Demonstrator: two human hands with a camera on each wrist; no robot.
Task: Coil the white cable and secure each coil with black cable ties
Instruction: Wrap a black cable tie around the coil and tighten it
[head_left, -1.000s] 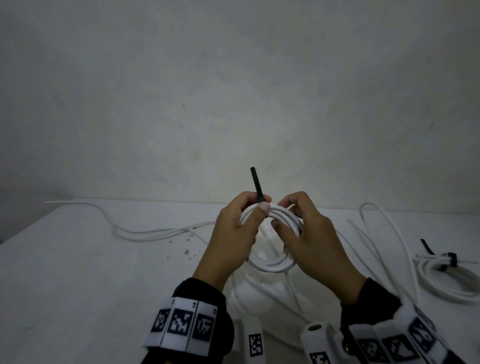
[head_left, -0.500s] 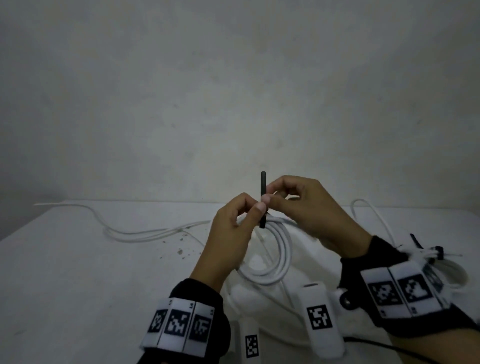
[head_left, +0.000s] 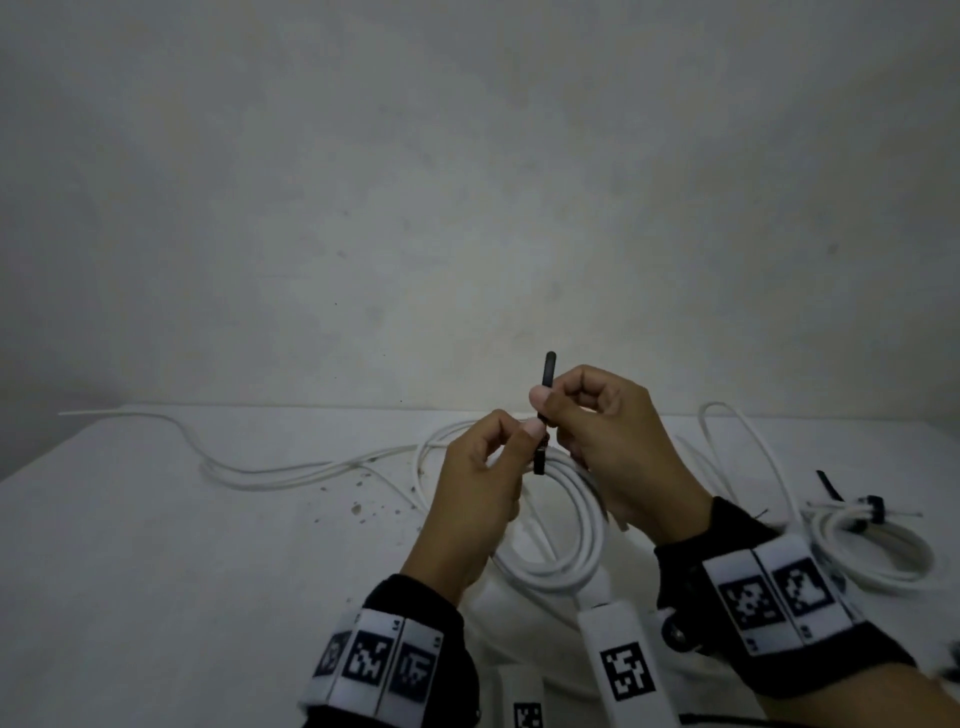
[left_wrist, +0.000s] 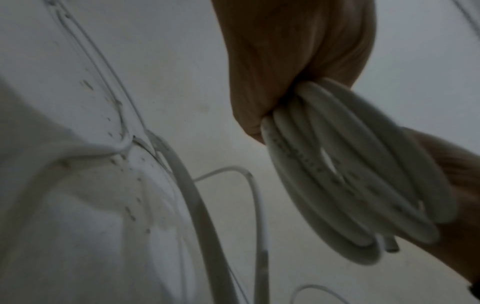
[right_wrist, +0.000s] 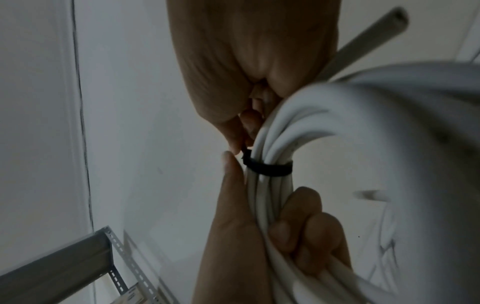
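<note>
A small white cable coil (head_left: 582, 525) hangs above the table, gripped at its top by my left hand (head_left: 519, 441). A black cable tie (head_left: 548, 374) stands upright from the top of the coil. My right hand (head_left: 548, 410) pinches its tail just above the left thumb. In the right wrist view the tie's band (right_wrist: 269, 167) sits wrapped round the bunched strands (right_wrist: 262, 197), with the left thumb (right_wrist: 231, 174) beside the tie's head. The left wrist view shows the coil (left_wrist: 337, 174) held under my left fingers (left_wrist: 285, 82), cut end dangling.
A second white coil (head_left: 878, 551), bound with a black tie (head_left: 872, 506), lies at the right on the white table (head_left: 156, 571). Loose white cable (head_left: 270, 470) trails left, and loops (head_left: 748, 441) lie behind my right hand. A slotted metal rack (right_wrist: 64, 263) stands nearby.
My right hand let go of the coil, rose and pinched the tie's tail. The tail swung from a left lean to upright. My left hand kept its grip.
</note>
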